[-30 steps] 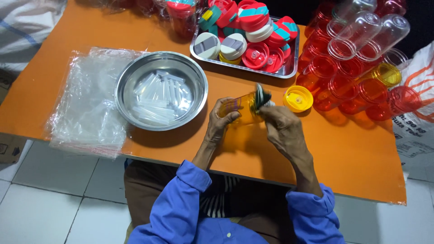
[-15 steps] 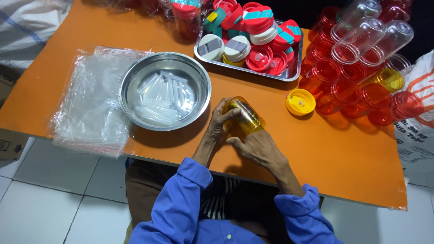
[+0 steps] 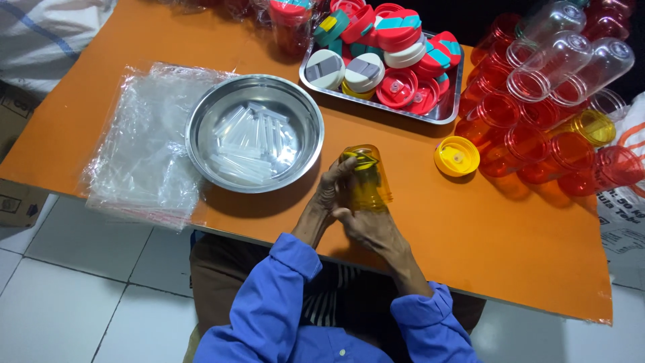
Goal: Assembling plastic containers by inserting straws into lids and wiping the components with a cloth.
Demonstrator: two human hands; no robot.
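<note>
Two hands meet on one yellow bottle (image 3: 367, 180), near the front edge of the orange tabletop (image 3: 510, 235), just right of the steel bowl (image 3: 201, 121). My left hand (image 3: 334, 191) wraps its fingers round the bottle's side. My right hand (image 3: 368, 227) closes on the near end from below, so both are gripping it. The bottle tilts away from me. Something dark shows at its far end, but I cannot tell what it is.

I judge the step in hand to be working on this bottle's open end, not capping it. The loose yellow lid (image 3: 457, 156) lies apart to the right, beside the heap of red bottles (image 3: 517, 134).

Any move from here calls for one hand to keep the bottle steady while the other lets go. The clear sticks (image 3: 248, 144) lie in the bowl to the left. The tray of lids (image 3: 447, 111) sits farther back, and the plastic bags (image 3: 144, 154) are at far left.
</note>
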